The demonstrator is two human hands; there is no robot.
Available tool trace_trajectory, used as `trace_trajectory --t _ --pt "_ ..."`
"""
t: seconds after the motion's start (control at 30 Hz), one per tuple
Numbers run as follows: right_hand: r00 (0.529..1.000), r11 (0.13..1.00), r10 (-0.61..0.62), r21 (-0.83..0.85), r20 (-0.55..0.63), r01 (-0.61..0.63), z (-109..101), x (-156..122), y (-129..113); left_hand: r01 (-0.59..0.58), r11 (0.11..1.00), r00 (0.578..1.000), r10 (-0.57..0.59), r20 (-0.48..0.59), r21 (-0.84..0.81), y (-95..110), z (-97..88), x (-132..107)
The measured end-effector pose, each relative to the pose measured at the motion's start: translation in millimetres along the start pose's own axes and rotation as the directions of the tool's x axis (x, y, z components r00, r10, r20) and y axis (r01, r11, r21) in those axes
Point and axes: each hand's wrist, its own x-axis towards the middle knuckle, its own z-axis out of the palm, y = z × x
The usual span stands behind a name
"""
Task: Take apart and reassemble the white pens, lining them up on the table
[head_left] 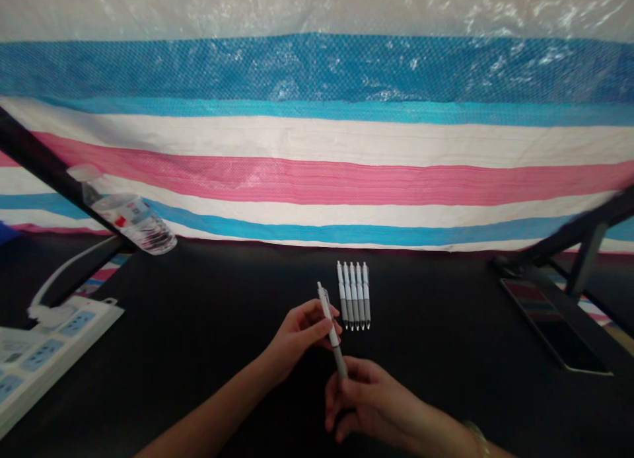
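A white pen with a grey grip (332,328) is held at a tilt between both hands, its white push button pointing up and away. My left hand (303,329) pinches the white barrel between thumb and fingers. Around the grey lower end, the fingers of my right hand (366,395) are closed, hiding the tip. Just beyond my left hand, several matching white and grey pens (353,296) lie side by side in a neat row on the black tabletop (222,312), their tips towards me.
On the left stand a power strip (64,345) with a plugged-in white cable (69,263) and a clear plastic bottle (136,220). A phone (555,326) lies at the right beside a black metal frame (584,246). Striped plastic sheeting (317,180) hangs behind the table.
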Motion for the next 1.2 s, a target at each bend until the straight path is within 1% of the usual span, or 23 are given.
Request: trace_trajectory --t 0.13,0.37,0.47,0.6,0.77,0.9,1.03,1.13,1.2 --pt "1.0 1.0 0.011 0.016 -0.02 -0.01 -2.9 1.5 2.0 0.0 1.0 1.0 0.0 0.013 -0.011 -0.7 -1.0 0.4" --pt "1.0 1.0 0.008 0.0 0.005 -0.008 -4.4 3.8 3.0 -0.019 0.998 0.998 0.021 0.051 -0.052 -2.9 -0.2 -0.1" --pt "1.0 1.0 0.0 0.026 0.002 0.0 -0.5 1.1 -1.7 -0.026 0.999 1.0 0.026 0.015 -0.038 -1.4 0.1 0.0" --pt "0.999 0.996 0.049 0.074 0.01 -0.049 7.0 -2.8 -13.2 -0.06 0.995 0.997 0.064 -0.047 0.076 5.9 2.4 -1.6" --pt "0.996 0.993 0.093 0.076 0.007 -0.093 9.8 -2.6 -20.1 -0.091 0.984 0.994 0.099 -0.044 0.151 10.7 5.6 -4.4" --pt "0.994 0.992 0.105 0.075 0.005 -0.105 8.3 -1.5 -19.2 -0.091 0.985 0.993 0.101 -0.062 0.147 8.4 3.6 -3.0" --pt "0.996 0.993 0.091 0.069 0.004 -0.091 8.6 -1.9 -18.5 -0.08 0.992 0.991 0.089 -0.097 0.098 8.5 1.3 -0.2" --pt "0.998 0.997 0.066 0.025 -0.006 -0.066 9.6 -1.9 -19.0 -0.068 0.995 0.989 0.078 -0.129 0.078 10.2 1.1 0.8" --pt "0.999 0.999 0.03 -0.022 -0.023 -0.03 9.1 -1.3 -20.0 -0.067 0.995 0.988 0.077 -0.136 0.078 10.9 1.2 1.0"
